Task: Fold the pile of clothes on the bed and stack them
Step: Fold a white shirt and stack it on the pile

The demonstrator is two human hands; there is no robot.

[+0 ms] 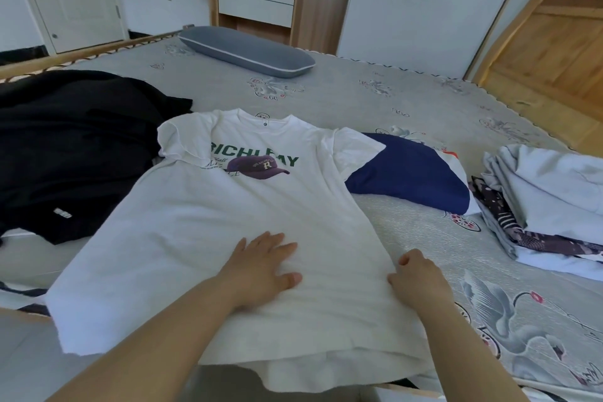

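Note:
A white T-shirt (208,225) with green lettering and a purple cap print lies spread face up on the bed, its hem hanging over the near edge. My left hand (261,268) presses flat on the shirt's lower middle, fingers straight. My right hand (419,277) grips the shirt's right side edge with curled fingers. A heap of black clothes (68,147) lies to the left. A dark blue garment (414,173) sits just right of the shirt's sleeve. Folded pale grey and patterned clothes (548,202) are stacked at the right.
The bed (359,91) has a grey sheet with flower and swan prints. A grey bolster pillow (244,50) lies at the far side. A wooden headboard (554,52) stands at the right, a cabinet and white door behind.

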